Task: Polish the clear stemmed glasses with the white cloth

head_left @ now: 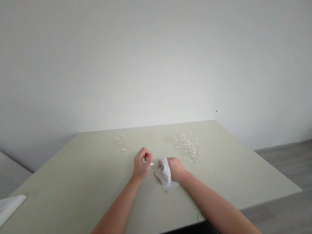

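Note:
My left hand (141, 164) is curled over the middle of the pale table (70, 196), its fingers pinched round the stem or base of a clear glass (150, 163) that is hard to make out. Just to its right, my right hand (176, 168) is closed on a white cloth (163, 174) bunched against the glass; the cloth hangs down to the tabletop. Both forearms reach in from the near edge.
One clear stemmed glass (120, 140) stands alone at the back left. Several more clear glasses (188, 145) cluster at the back right, close to my right hand. A folded white cloth (4, 212) lies at the table's left edge. A white wall stands behind; grey floor to the right.

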A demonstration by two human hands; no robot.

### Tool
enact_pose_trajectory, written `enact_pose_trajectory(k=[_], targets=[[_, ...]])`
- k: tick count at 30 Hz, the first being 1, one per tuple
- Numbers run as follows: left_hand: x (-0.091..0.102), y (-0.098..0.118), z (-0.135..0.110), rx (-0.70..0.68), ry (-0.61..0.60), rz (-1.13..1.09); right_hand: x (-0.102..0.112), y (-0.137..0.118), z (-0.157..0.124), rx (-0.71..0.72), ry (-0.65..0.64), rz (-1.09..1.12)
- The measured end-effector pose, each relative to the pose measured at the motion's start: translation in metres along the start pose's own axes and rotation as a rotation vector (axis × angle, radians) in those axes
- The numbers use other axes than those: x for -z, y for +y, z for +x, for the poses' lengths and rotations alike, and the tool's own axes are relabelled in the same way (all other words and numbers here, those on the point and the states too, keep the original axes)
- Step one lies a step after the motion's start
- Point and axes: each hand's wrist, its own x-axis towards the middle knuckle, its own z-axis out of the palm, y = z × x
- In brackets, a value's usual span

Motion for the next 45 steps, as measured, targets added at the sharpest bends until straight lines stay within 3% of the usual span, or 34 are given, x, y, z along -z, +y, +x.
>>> enact_pose_trajectory(k=[45], targets=[[0.0002,-0.0022,-0.0006,0.017,-0.011,0.017,0.0020,-0.0014,0.0002,-0.003,-0.025,0.016]])
